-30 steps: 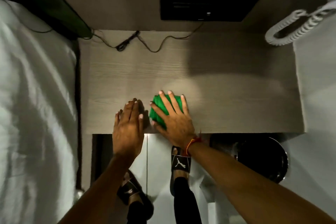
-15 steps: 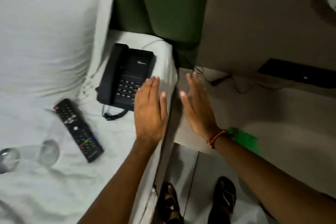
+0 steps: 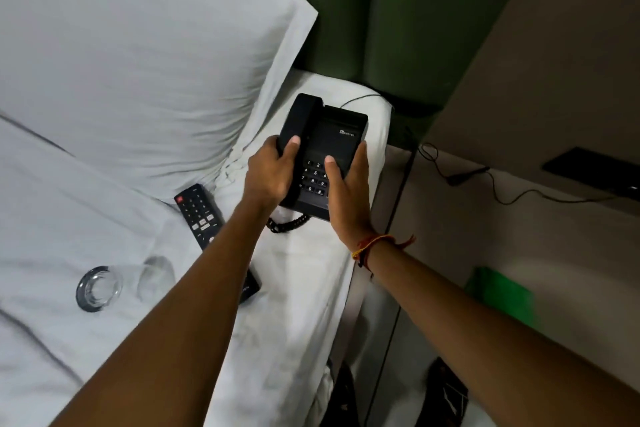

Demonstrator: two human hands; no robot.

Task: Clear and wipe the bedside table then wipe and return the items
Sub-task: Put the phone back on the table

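A black desk telephone rests on the white bed near its right edge. My left hand grips its handset side, thumb on top. My right hand clasps its right side, thumb on the keypad. A black TV remote lies on the sheet to the left, partly under my left forearm. An empty drinking glass lies on its side further left. The green cloth sits on the wooden bedside table at the right, apart from both hands.
A large white pillow fills the upper left. A green padded headboard stands behind the bed. A thin black cable trails over the table's back edge, below a dark wall panel. My sandalled feet are on the floor below.
The view swung from the table to the bed. My right hand left the green cloth on the table, and both hands reached the telephone and closed on its sides.
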